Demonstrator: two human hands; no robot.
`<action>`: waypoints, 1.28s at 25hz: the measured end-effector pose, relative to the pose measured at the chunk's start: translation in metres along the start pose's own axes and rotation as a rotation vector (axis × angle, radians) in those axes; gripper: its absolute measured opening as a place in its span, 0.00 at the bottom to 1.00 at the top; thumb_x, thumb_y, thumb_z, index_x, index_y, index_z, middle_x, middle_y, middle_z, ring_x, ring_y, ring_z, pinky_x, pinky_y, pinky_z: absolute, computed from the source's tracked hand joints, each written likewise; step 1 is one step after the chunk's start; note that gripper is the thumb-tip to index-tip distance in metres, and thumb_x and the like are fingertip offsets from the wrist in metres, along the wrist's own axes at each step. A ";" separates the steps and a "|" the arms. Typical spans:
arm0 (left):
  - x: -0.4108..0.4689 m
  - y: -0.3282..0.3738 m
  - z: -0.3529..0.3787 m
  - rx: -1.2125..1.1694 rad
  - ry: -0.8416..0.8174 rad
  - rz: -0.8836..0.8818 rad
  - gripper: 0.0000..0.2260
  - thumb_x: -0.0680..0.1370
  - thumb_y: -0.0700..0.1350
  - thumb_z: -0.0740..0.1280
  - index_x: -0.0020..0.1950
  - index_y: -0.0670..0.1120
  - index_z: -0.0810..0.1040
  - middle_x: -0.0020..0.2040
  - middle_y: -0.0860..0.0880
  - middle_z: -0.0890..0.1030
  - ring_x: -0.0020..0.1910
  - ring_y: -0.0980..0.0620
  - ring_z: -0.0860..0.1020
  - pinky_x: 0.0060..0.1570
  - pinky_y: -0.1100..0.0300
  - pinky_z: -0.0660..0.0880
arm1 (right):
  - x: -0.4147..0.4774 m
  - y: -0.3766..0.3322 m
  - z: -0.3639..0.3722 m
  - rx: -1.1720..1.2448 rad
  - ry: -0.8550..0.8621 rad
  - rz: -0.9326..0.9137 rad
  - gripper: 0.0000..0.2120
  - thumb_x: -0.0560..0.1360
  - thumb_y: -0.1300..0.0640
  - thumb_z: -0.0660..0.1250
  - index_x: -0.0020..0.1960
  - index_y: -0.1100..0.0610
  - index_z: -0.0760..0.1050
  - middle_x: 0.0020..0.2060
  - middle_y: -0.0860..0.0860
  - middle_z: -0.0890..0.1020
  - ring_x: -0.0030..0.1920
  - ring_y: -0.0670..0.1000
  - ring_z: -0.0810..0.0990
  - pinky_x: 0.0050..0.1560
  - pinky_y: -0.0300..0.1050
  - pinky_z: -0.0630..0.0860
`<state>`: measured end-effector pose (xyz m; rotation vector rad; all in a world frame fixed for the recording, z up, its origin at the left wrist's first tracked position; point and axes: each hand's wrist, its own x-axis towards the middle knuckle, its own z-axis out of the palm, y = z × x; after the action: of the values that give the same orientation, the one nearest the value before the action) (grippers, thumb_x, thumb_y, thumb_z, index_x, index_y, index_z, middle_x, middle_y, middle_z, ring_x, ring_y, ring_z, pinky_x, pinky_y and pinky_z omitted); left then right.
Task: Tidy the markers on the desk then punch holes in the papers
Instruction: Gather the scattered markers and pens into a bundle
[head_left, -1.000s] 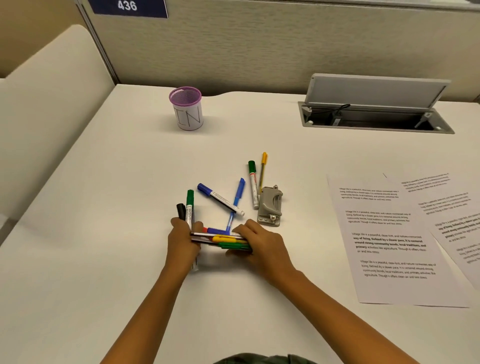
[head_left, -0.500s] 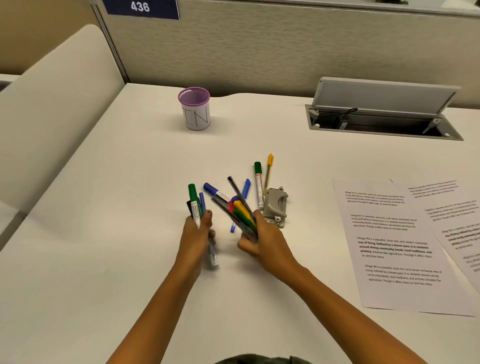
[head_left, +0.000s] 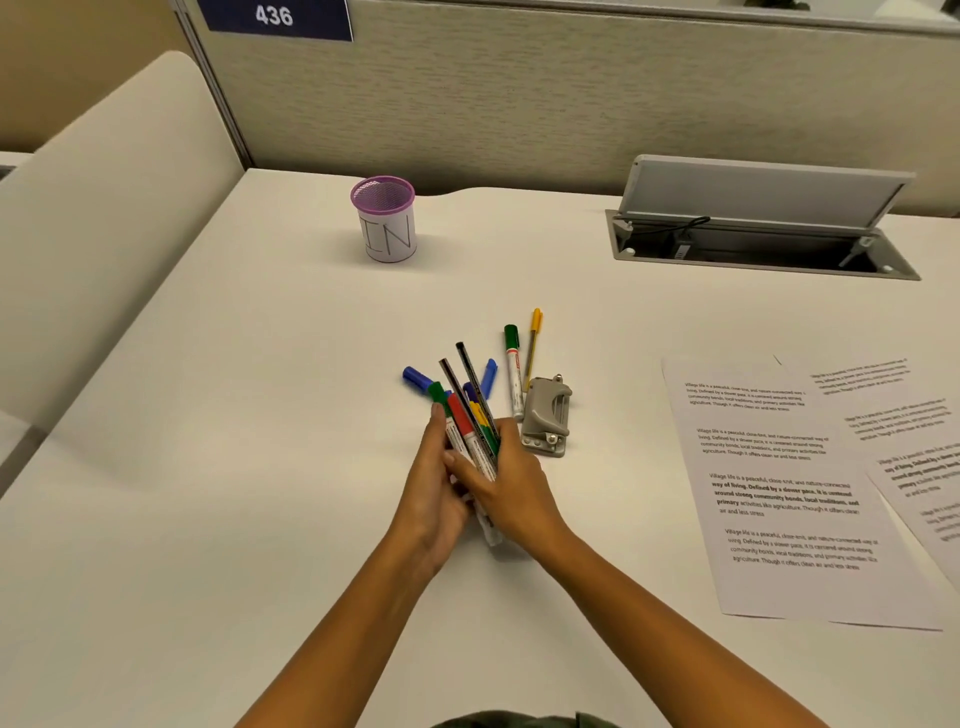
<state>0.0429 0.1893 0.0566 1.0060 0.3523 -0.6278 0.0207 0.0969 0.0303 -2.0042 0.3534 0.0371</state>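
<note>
My left hand (head_left: 434, 483) and my right hand (head_left: 511, 486) are pressed together around one bundle of markers (head_left: 470, 415), held just above the desk with the caps fanning up and away. Behind the bundle, a blue marker (head_left: 415, 378) and a blue pen (head_left: 488, 376) lie on the desk. A green-capped marker (head_left: 513, 371) and a yellow pen (head_left: 533, 340) lie side by side next to the grey hole punch (head_left: 546, 423). Printed papers (head_left: 779, 488) lie overlapping at the right.
A purple mesh pen cup (head_left: 385, 218) marked "IN" stands at the back of the desk. An open cable tray (head_left: 758, 244) with a raised lid is set into the desk at back right. A beige partition wall runs behind.
Each hand held its own bunch of markers apart; now the hands have come together and the two bunches are merged into one bundle, tilted more upright.
</note>
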 end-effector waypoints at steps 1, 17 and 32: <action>-0.001 0.000 0.000 0.011 -0.029 0.016 0.22 0.75 0.59 0.62 0.64 0.48 0.77 0.55 0.45 0.83 0.57 0.49 0.81 0.61 0.48 0.74 | 0.001 0.003 -0.001 0.006 -0.001 -0.016 0.24 0.71 0.42 0.70 0.59 0.52 0.66 0.49 0.50 0.80 0.47 0.50 0.81 0.46 0.47 0.81; 0.005 -0.015 0.002 0.659 0.084 0.594 0.29 0.66 0.46 0.78 0.58 0.66 0.68 0.55 0.67 0.76 0.56 0.72 0.73 0.53 0.76 0.73 | -0.004 0.005 0.010 0.358 0.133 -0.255 0.23 0.73 0.54 0.69 0.59 0.31 0.66 0.53 0.27 0.76 0.56 0.34 0.77 0.53 0.33 0.76; -0.001 -0.026 0.002 0.716 -0.015 0.565 0.32 0.66 0.55 0.76 0.67 0.56 0.68 0.60 0.60 0.77 0.64 0.56 0.74 0.57 0.67 0.74 | -0.009 0.023 0.014 0.442 0.104 -0.142 0.23 0.66 0.32 0.66 0.53 0.44 0.73 0.46 0.37 0.79 0.50 0.35 0.79 0.48 0.28 0.75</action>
<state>0.0259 0.1780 0.0403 1.6989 -0.2002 -0.2329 0.0081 0.1018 0.0050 -1.5902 0.2577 -0.2184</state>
